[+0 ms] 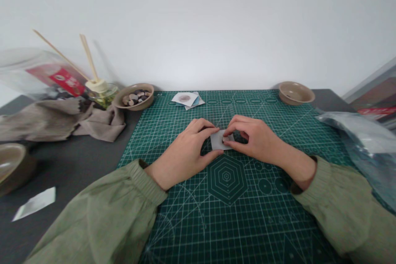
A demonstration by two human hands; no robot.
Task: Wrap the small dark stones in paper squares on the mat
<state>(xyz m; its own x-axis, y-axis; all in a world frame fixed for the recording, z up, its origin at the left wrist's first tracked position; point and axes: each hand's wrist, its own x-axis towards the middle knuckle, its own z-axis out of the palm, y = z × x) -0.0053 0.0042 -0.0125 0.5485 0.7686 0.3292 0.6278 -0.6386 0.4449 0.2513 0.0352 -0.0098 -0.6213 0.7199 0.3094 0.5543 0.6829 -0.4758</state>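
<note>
A small white piece of paper (pixel 217 142) lies flat on the green cutting mat (pixel 229 222). My left hand (pixel 193 148) holds it down from the left, with the index fingertip at its upper edge and the thumb at its lower edge. Over the right half of the paper, my right hand (pixel 255 137) is closed in a pinch on a small dark pebble-like piece (pixel 223 140). The fingertips cover most of that piece, so its shape is hard to make out.
A brown bowl of pebble-like pieces (pixel 137 98) stands at the back left, near a reed diffuser (pixel 100 90) and a crumpled cloth (pixel 68 119). Paper cards (pixel 187 100) lie at the mat's far edge. Another bowl (pixel 296 93) and clear plastic bags (pixel 359 132) are right.
</note>
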